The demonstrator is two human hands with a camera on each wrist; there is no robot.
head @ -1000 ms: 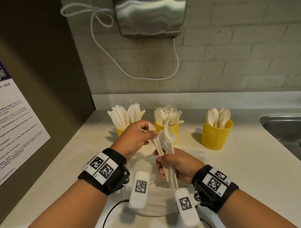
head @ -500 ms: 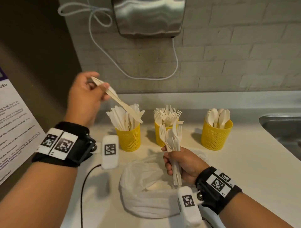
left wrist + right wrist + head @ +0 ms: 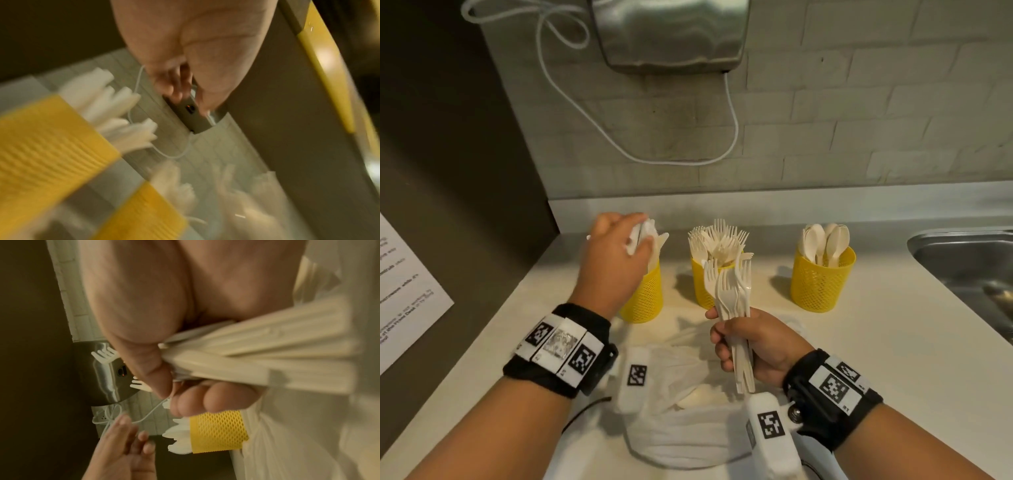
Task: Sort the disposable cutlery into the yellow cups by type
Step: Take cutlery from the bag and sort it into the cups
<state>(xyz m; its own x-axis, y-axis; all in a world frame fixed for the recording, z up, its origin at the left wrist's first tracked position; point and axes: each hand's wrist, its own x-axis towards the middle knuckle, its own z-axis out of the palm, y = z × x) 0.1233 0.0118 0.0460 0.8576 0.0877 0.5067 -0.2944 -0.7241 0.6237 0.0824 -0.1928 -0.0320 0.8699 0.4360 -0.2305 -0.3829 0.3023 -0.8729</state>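
Observation:
Three yellow mesh cups stand in a row at the back of the counter: a knife cup [image 3: 645, 298] on the left, a fork cup [image 3: 700, 287] in the middle and a spoon cup [image 3: 822, 284] on the right. My left hand [image 3: 633, 236] hovers over the knives in the knife cup [image 3: 218, 431]. In the right wrist view the left hand [image 3: 131, 439] has relaxed fingers and holds nothing. My right hand [image 3: 722, 335] grips a bundle of white forks [image 3: 732, 287] upright in front of the fork cup. The left wrist view is blurred.
A crumpled white plastic bag [image 3: 688, 428] lies on the counter under my wrists. A steel sink [image 3: 969, 260] is at the right edge. A metal hand dryer [image 3: 671, 31] with a white cord hangs on the tiled wall. A dark wall with a notice [image 3: 404, 291] closes off the left.
My left hand pulled a knife from the bundle, lifted it up and left, then came down over the knife cup. It now holds nothing. The right hand kept its fork bundle almost still.

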